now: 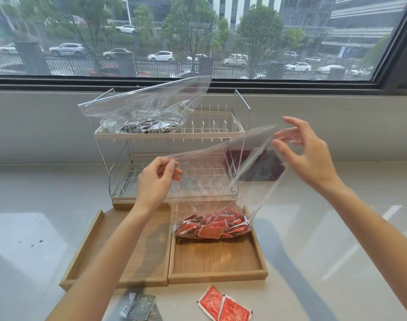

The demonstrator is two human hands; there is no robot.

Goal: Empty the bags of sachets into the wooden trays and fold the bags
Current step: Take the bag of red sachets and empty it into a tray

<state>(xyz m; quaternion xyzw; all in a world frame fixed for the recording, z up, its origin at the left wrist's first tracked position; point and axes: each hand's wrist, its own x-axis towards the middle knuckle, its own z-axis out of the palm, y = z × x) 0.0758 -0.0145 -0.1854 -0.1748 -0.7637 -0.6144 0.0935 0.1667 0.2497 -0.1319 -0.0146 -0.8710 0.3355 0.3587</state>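
Both hands hold a clear plastic bag by its mouth: the left hand pinches one edge, and the right hand grips the other with loosely spread fingers. The bag's bottom, full of red sachets, rests in the right wooden tray; the left wooden tray sits just beside it. Another bag lies on the rack behind.

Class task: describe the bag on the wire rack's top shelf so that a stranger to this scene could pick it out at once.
Find the wire rack under the window. On the left of its top shelf lies a clear bag of dark sachets. Neither hand touches it; the other bag holds red ones.
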